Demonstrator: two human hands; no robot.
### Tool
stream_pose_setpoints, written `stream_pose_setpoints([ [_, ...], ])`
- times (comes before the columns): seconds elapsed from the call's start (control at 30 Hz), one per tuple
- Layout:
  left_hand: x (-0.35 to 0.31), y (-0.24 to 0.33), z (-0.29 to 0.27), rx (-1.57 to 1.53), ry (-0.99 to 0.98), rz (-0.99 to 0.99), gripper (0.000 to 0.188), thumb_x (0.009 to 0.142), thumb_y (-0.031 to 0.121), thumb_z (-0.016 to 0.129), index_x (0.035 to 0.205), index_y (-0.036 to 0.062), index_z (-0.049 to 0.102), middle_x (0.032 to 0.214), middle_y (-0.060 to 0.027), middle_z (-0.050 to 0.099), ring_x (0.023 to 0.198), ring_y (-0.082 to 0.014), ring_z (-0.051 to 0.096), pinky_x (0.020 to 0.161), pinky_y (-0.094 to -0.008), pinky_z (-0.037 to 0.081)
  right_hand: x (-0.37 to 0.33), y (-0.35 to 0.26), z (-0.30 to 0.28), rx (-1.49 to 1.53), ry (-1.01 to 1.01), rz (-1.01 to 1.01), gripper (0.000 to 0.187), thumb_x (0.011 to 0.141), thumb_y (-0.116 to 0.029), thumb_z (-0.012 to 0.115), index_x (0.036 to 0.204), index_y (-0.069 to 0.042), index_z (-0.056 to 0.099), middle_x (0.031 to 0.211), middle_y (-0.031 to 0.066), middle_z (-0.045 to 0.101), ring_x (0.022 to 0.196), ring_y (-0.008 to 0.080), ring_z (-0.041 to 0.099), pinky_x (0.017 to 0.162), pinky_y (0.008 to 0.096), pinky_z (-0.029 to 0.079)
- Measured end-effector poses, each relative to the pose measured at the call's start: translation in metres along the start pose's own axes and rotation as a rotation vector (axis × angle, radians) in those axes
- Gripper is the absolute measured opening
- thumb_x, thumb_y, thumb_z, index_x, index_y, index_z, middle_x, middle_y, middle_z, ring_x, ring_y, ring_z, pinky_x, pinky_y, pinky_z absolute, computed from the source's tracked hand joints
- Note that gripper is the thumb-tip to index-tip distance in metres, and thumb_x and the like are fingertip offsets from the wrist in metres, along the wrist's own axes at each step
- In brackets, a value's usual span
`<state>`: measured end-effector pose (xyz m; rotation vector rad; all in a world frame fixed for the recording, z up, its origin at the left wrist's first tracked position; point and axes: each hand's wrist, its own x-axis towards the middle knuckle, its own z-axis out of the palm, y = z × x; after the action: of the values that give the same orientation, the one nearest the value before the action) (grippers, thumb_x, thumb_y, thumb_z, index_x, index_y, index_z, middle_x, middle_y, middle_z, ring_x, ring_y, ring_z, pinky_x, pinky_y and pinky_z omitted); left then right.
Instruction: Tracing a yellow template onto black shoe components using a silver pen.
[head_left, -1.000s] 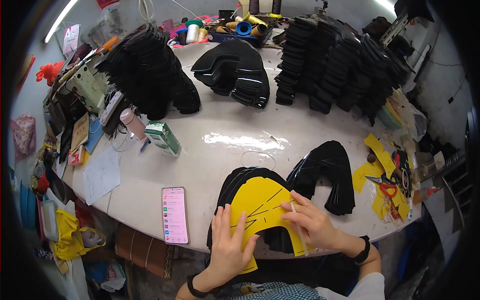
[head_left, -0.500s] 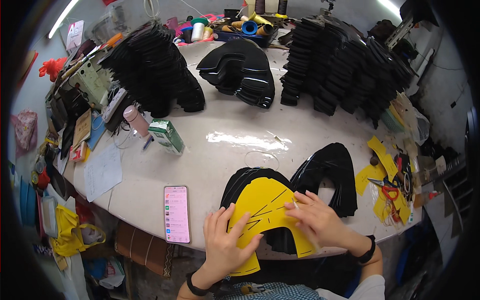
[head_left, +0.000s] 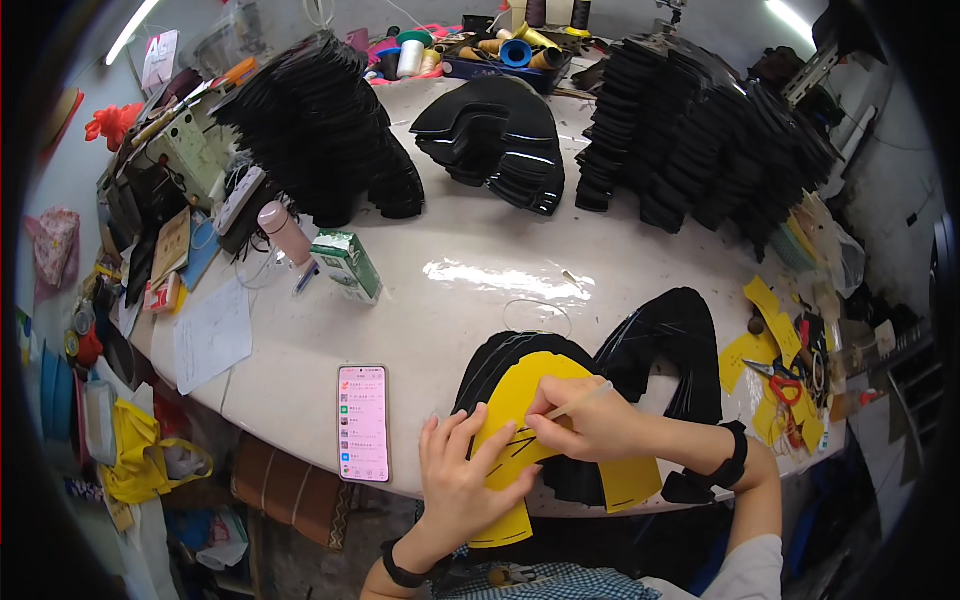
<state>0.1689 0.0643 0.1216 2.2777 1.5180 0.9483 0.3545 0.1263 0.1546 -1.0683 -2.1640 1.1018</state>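
A yellow arch-shaped template (head_left: 508, 392) with black line marks lies over a stack of black arch-shaped pieces (head_left: 487, 362) at the table's near edge. My left hand (head_left: 466, 478) rests on the template's left side, fingers spread. In my right hand (head_left: 585, 425) is a thin pale pen (head_left: 584, 398), pinched with its lower end at the marked lines on the template. The fingers hide the pen's tip. Just right of the template stands another stack of black arch pieces (head_left: 690, 345), partly behind my right forearm.
A phone (head_left: 363, 425) with a lit screen lies left of the template. A green-and-white carton (head_left: 346, 265) and pink bottle (head_left: 285, 232) stand beyond it. Scissors (head_left: 785, 388) and yellow scraps lie at right. Tall black stacks (head_left: 320, 130) and thread spools (head_left: 410, 58) line the back.
My right hand has moved left and inward over the template, and the pen now meets the marked lines. My left hand stays on the template. The whole view has shifted slightly.
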Motion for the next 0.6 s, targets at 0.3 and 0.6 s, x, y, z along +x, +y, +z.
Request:
stream_pose_setpoints([
  [0.3, 0.001, 0.000, 0.001, -0.022, 0.003, 0.012, 0.045, 0.062, 0.031, 0.076, 0.101, 0.0108, 0.066, 0.114, -0.0163, 0.053, 0.105, -0.0329, 0.048, 0.095, -0.0518, 0.033, 0.000, 0.000, 0.005, -0.113, 0.030, -0.090, 0.015, 0.081, -0.017, 0.059, 0.078, -0.003, 0.053, 0.069, 0.0097, 0.062, 0.059, 0.0255, 0.061, 0.051, 0.0332, 0.047],
  [0.6, 0.000, -0.001, 0.000, -0.008, -0.001, 0.011, 0.045, 0.063, 0.033, 0.075, 0.100, 0.0101, 0.066, 0.114, -0.0164, 0.053, 0.105, -0.0337, 0.047, 0.095, -0.0512, 0.033, -0.007, 0.006, -0.014, -0.152, 0.060, 0.001, 0.013, 0.080, -0.010, 0.060, 0.076, -0.001, 0.053, 0.066, 0.0104, 0.061, 0.056, 0.0185, 0.062, 0.051, 0.0263, 0.048],
])
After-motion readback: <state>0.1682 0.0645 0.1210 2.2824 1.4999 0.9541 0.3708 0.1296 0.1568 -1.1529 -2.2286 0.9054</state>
